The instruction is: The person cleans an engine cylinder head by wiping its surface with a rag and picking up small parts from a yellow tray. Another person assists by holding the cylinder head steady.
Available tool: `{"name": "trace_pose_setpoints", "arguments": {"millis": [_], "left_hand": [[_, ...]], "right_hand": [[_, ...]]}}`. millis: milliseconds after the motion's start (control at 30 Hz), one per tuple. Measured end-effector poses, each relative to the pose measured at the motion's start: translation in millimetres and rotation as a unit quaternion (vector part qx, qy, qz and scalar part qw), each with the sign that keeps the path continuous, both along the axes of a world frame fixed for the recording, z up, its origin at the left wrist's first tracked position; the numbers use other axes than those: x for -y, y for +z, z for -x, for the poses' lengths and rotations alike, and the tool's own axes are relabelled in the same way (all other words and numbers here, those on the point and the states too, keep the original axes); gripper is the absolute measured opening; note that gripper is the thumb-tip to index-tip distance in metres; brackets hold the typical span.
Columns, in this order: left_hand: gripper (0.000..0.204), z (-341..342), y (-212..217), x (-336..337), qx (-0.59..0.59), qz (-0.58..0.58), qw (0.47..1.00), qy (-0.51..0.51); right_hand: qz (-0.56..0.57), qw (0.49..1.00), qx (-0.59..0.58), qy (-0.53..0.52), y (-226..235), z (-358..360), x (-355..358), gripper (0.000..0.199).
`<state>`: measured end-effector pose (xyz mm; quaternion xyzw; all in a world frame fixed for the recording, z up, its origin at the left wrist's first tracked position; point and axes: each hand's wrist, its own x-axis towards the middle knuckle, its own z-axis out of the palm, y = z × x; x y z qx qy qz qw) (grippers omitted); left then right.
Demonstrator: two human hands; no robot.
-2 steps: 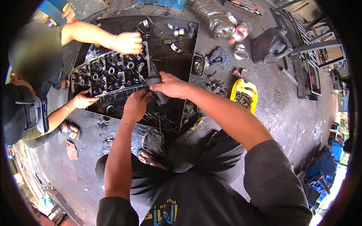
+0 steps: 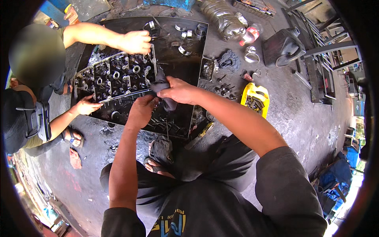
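Observation:
A metal engine cylinder head (image 2: 118, 77), with rows of round openings and small fittings, lies on a dark oily metal tray (image 2: 179, 73). At its right end, my right hand (image 2: 178, 91) grips a dark grey rag (image 2: 159, 86), which hangs down past the fingers. Just left of the rag, by the near corner of the cylinder head, is my left hand (image 2: 141, 113). Its thumb and fingertips are pinched together; what lies between them is too small to tell. Several valves (image 2: 164, 124) lie on the tray's near part, right of my left hand.
A co-worker's hand (image 2: 87, 106) touches the cylinder head's near left edge; their other hand (image 2: 136, 42) hovers over its far edge. Right of the tray lie more valves (image 2: 226, 90), a cut-open yellow jug (image 2: 265, 95) of springs, a black jerrycan (image 2: 278, 47) and a dark cloth (image 2: 229, 60).
The co-worker's far hand has risen slightly away from the cylinder head. My right hand and the rag have shifted only a little; my left hand stays almost in place.

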<state>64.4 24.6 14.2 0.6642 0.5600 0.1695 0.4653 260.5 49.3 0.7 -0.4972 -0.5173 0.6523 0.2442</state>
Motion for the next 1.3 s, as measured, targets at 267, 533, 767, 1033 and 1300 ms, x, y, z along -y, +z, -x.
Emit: {"name": "trace_pose_setpoints", "arguments": {"millis": [267,533,767,1033,1300], "left_hand": [[0.029,12.3,-1.8,-12.3,0.156,0.305,0.939,0.041],[0.009,-33.8,-15.5,10.4,-0.130,-0.301,0.943,0.062],[0.015,-24.4,-31.4,-6.1,0.060,-0.242,0.967,0.051],[0.043,-25.2,-20.7,4.7,0.228,-0.067,0.968,0.085],[0.039,-18.8,-30.7,-6.1,0.097,-0.118,0.981,0.121]], "right_hand": [[-0.142,0.988,0.064,-0.004,-20.4,5.0,5.8,0.045],[-0.186,0.969,0.139,-0.084,14.4,-1.5,0.7,0.046],[0.066,0.952,-0.248,-0.164,27.3,-5.5,1.9,0.037],[0.167,0.917,-0.293,-0.215,8.3,-1.2,0.6,0.037],[0.194,0.937,-0.201,-0.212,17.2,-19.9,-0.9,0.046]]}}
